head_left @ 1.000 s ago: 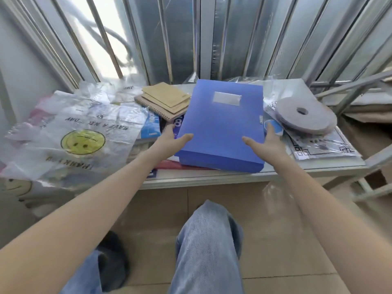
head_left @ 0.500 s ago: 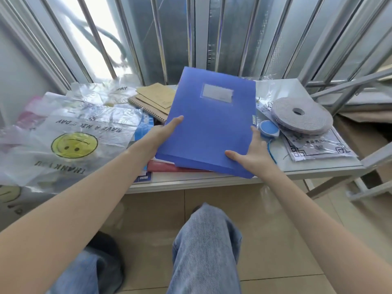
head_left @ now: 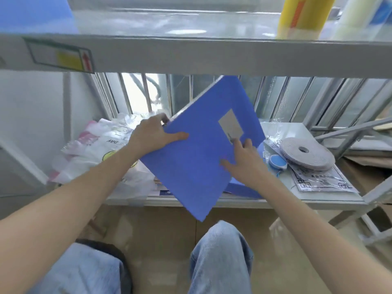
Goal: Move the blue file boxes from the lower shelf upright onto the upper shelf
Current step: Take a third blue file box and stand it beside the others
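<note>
A blue file box (head_left: pixel 203 149) with a pale label window hangs tilted in the air, one corner down, between the two shelves. My left hand (head_left: pixel 152 134) grips its upper left edge. My right hand (head_left: pixel 244 160) presses on its front face near the right edge. A second blue file box (head_left: pixel 244 188) lies flat on the lower shelf (head_left: pixel 331 201), mostly hidden behind the raised one. The upper shelf (head_left: pixel 212 56) runs across the top of the view, with another blue thing (head_left: pixel 34 13) standing at its far left.
On the lower shelf lie clear plastic bags (head_left: pixel 99 145) with a smiley print at left, and a grey tape roll (head_left: pixel 307 155), a small blue round thing (head_left: pixel 277 162) and packaged sheets at right. A yellow roll (head_left: pixel 301 15) stands on the upper shelf at right. My knees are below.
The file box has been lifted off the lower shelf and turned so one corner points down. My view has tipped up, bringing the upper shelf into sight.
</note>
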